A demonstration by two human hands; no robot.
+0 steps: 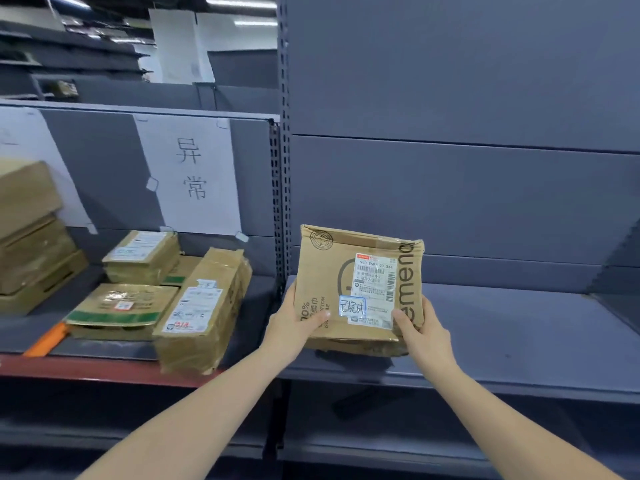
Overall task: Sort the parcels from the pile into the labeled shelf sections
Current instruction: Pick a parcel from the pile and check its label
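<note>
grey metal back panels (450,81) fill the right of the frame; a perforated upright (284,150) runs down the centre; ceiling strip lights (239,1) glow at top.

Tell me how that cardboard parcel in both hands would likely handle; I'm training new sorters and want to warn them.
The cardboard parcel looks dented and creased at its top edge and bottom, so it probably flexes under a squeeze. The left hand and right hand hold it by their fingers at the lower corners, suggesting it is fairly light. Its flat shape should sit stable on the grey shelf, unlikely to roll.
</note>
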